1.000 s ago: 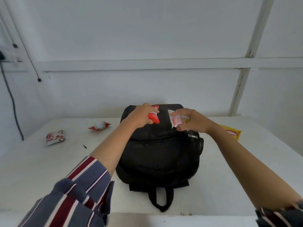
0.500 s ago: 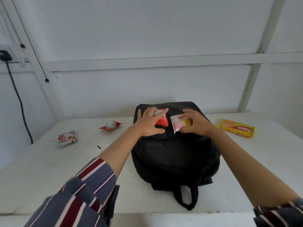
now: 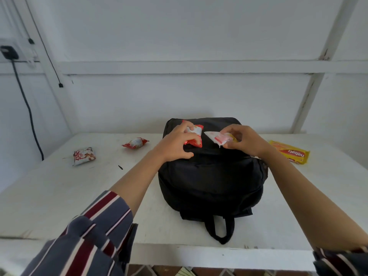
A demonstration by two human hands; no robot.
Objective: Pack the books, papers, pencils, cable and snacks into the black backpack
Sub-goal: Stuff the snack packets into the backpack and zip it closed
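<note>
A white table (image 3: 59, 196) fills the lower half of the frame, in front of a white wall (image 3: 179, 32) crossed by a horizontal beam (image 3: 179, 67). At upper left a black plug (image 3: 9, 52) sits in a socket, its cord (image 3: 27, 108) hanging down. A slanted white post (image 3: 312, 90) stands at upper right.

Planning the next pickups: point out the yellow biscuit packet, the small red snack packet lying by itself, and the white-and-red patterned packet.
Yellow biscuit packet (image 3: 289, 152), head view, middle of its printed face.
Small red snack packet (image 3: 135, 143), head view, its centre.
White-and-red patterned packet (image 3: 84, 156), head view, its top face.
</note>
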